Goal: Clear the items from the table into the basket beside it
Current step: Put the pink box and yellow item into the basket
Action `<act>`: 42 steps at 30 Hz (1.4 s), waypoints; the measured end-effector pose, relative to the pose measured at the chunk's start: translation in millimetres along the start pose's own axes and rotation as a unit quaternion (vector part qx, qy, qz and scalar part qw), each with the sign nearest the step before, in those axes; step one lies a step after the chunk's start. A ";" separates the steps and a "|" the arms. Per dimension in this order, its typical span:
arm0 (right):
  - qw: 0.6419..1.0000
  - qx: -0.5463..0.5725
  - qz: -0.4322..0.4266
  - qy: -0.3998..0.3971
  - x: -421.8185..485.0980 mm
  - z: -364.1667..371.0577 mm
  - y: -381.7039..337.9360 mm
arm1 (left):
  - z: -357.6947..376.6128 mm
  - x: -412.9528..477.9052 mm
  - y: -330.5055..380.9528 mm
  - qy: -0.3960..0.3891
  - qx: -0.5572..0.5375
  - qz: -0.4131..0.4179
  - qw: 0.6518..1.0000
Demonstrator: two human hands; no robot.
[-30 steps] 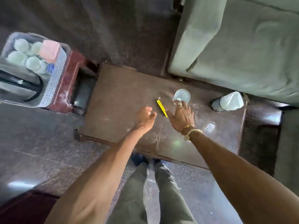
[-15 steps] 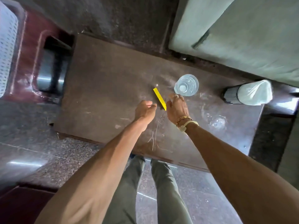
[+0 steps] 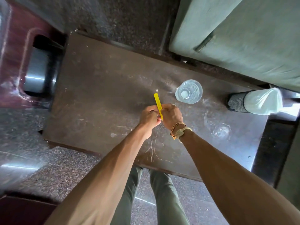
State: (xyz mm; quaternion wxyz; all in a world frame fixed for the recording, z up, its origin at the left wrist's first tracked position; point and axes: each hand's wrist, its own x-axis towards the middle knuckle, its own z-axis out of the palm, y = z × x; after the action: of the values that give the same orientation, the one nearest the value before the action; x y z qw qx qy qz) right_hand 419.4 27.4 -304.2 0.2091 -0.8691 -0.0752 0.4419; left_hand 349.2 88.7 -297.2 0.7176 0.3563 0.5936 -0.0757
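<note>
A thin yellow stick-like item (image 3: 157,101) stands out between my two hands over the middle of the dark brown table (image 3: 100,88). My right hand (image 3: 172,114), with a ring and wrist bands, pinches its lower part. My left hand (image 3: 149,117) is curled against the same end from the left, its fingertips touching the item. A clear plastic cup (image 3: 189,91) stands upright on the table just right of the hands. A second clear cup (image 3: 221,131) sits further right. The basket is out of view.
A black mesh holder wrapped in white plastic (image 3: 253,101) lies at the table's right end. A grey-green sofa (image 3: 243,34) fills the upper right. A maroon stool with a dark slot (image 3: 19,65) stands left of the table. My legs are below the near edge.
My right hand picked the yellow item up off the table and my left hand closed in on it. The view swung right, taking the basket out of frame.
</note>
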 end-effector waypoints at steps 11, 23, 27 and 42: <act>0.989 0.029 -0.125 -0.076 -104.1 -65.0 -110.7 | -54.8 -141.1 82.3 0.055 -0.026 0.094 0.994; 0.963 -0.024 -0.245 -0.112 -260.7 -54.9 -230.0 | -163.5 -304.8 116.1 0.077 -0.091 0.206 0.971; 0.962 -0.010 -0.253 -0.102 -297.3 -17.6 -257.8 | -220.3 -335.5 118.1 0.081 -0.084 0.225 0.967; 0.944 -0.001 -0.324 -0.069 -383.9 86.0 -361.9 | -382.2 -380.7 152.4 0.109 -0.103 0.265 0.952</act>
State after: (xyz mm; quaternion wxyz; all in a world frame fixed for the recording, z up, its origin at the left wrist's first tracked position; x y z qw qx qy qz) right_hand 140.6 258.1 89.4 0.3342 -0.7655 -0.3674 0.4090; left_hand 17.2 310.8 96.0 0.6753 0.4312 0.5571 0.2185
